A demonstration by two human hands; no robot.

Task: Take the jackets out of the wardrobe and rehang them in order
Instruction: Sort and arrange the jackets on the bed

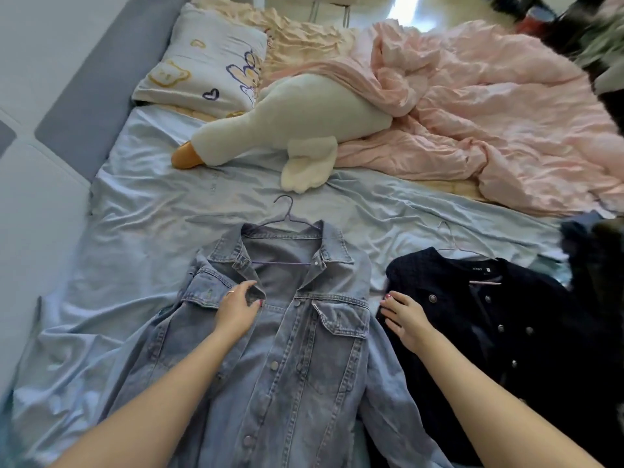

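A light blue denim jacket point(304, 349) lies face up on the bed, still on a purple wire hanger point(287, 214) whose hook points up the bed. My left hand point(238, 309) rests on its left front panel and pinches the edge by the collar. To the right lies a dark navy jacket point(489, 325) with metal buttons, on a pale hanger point(452, 241). My right hand point(403, 317) hovers with relaxed fingers at the navy jacket's left shoulder, between the two jackets.
Both jackets lie on a pale blue bed sheet point(141, 231). A plush goose point(297, 123), a printed pillow point(206, 62) and a crumpled pink quilt point(489, 113) fill the far bed. Grey padded headboard panels point(87, 79) stand left. More dark clothes point(594, 251) pile at right.
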